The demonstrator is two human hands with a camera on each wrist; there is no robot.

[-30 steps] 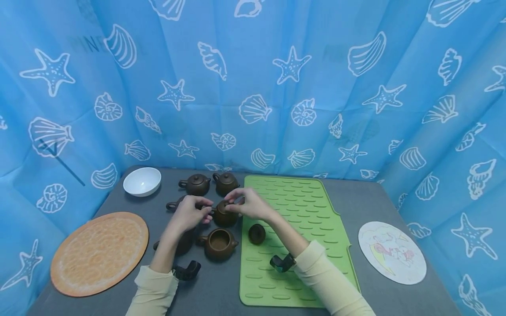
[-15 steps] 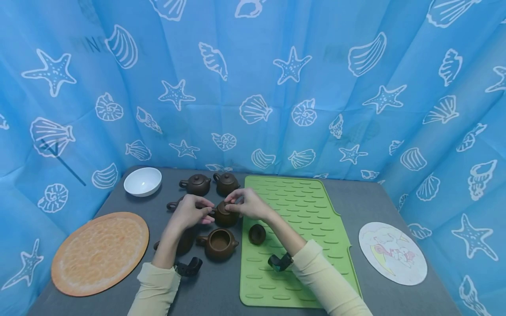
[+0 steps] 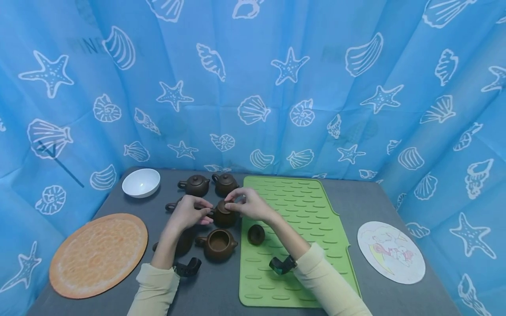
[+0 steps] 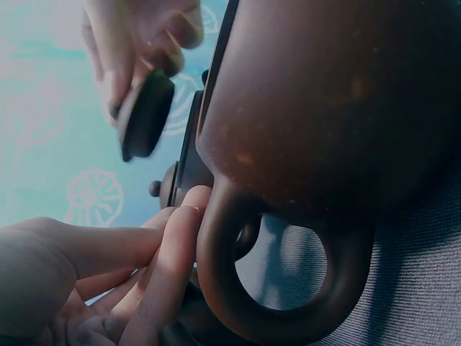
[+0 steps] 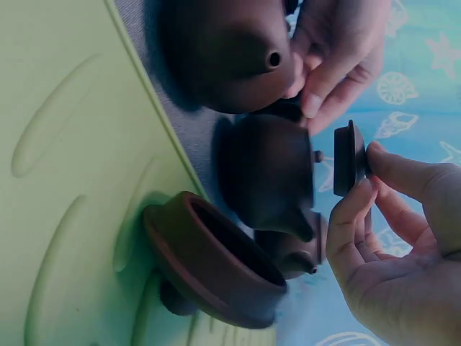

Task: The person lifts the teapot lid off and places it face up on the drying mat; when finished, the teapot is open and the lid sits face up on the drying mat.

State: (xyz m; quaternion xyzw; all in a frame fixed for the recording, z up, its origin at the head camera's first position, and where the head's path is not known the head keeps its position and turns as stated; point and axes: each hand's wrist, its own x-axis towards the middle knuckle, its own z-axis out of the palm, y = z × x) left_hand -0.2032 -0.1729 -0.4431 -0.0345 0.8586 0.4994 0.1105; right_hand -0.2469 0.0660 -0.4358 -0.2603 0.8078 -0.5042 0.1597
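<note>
In the right wrist view, my right hand (image 3: 250, 206) pinches a small dark brown teapot lid (image 5: 347, 160) by its knob, held apart from the teapots. Just under it in the head view sits a brown teapot (image 3: 224, 219). My left hand (image 3: 191, 215) has thumb and fingertips together at that teapot's handle side, seeming to pinch the handle; the grip is partly hidden. Nearer stands a teapot without a lid (image 3: 219, 246), its handle (image 4: 288, 321) large in the left wrist view. Another lid (image 3: 256, 235) lies upside down on the green mat (image 3: 265, 281).
Two lidded teapots, one at left (image 3: 196, 186) and one at right (image 3: 225, 184), stand behind. More teapots are partly covered by the left arm. A white bowl (image 3: 141, 183) and an orange round mat (image 3: 99, 254) are at left, a white printed round mat (image 3: 391, 252) at right.
Both hands stay almost in place at the same teapot. The head view shifts very slightly; any movement of the pinched lid is too small to make out.
</note>
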